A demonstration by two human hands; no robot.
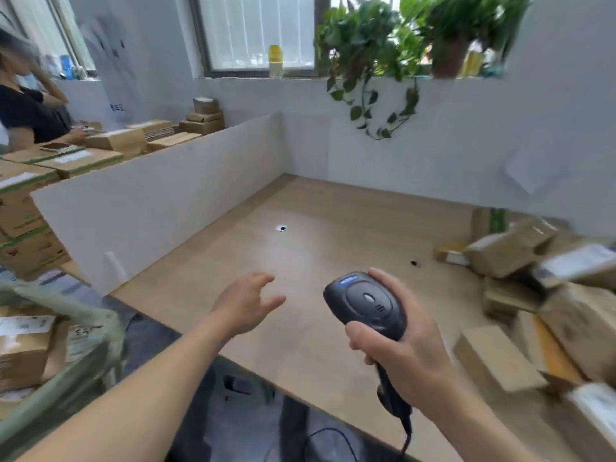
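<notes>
Above the desk (333, 221), right hand (405, 351) grips the scanner (365, 303), head forward, handle back; left hand (246, 303) spread

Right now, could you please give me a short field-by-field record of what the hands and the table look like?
right hand: grips the black barcode scanner by its handle
left hand: open, holds nothing, over the table
scanner cable: hangs from the handle's end
parcels: cardboard boxes heaped on the table's right side
partition: white board along the table's left edge
</notes>
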